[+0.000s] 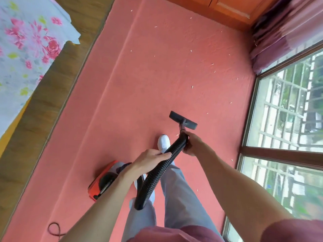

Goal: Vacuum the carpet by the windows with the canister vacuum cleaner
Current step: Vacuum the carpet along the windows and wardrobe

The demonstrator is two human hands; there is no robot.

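Maroon shirt (171, 234) and grey trousers (178, 198) fill the lower edge, with both bare forearms reaching forward.

Far left of the left fingers, a floral cloth (26, 41) hangs beside a strip of wood floor (43, 102). A dark cord (54, 228) loops on the carpet (148, 75), well below and left of those fingers.

The orange canister vacuum (104, 179) sits on the carpet just below and left of the left hand (152, 158), partly hidden by the wrist.

Left hand: fingers curled over the black ribbed hose (157, 179), grasping it mid-length. A white shoe (163, 143) shows just beyond the left fingertips, between the two hands.

Right hand (192, 144): fingers wrapped around the hose's upper end, clenched on it. The floor nozzle (182, 120) lies on the carpet just beyond the right fingers.

Small white scraps (192, 87) lie scattered on the carpet beyond the nozzle and to the right.

Windows (288, 105) run along the carpet's edge to the right of the right hand. A purple curtain (279, 37) hangs in the far corner.
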